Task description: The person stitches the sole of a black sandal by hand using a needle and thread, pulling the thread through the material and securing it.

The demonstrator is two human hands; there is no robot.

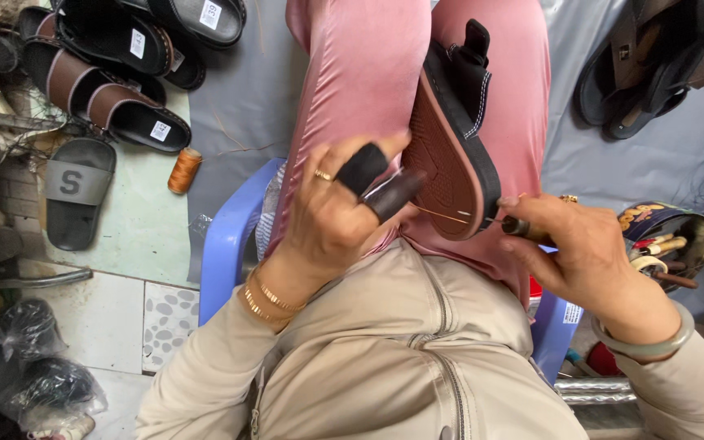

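Note:
A black sandal with a reddish-brown sole (448,155) stands on edge between my knees in pink trousers. My left hand (337,213) presses against the sole's left side, with black guards on two fingers, a gold ring and gold bangles on the wrist. My right hand (582,254) grips a dark-handled awl (517,226) whose thin needle pokes into the sole's edge. A strand of tan thread (442,215) runs from the sole toward my left fingers.
Several sandals (116,73) lie on the floor at the upper left, with an orange thread spool (183,169) nearby. More dark sandals (653,65) sit at the upper right. A round tin of tools (670,240) is beside my right hand. I sit on a blue plastic stool (230,244).

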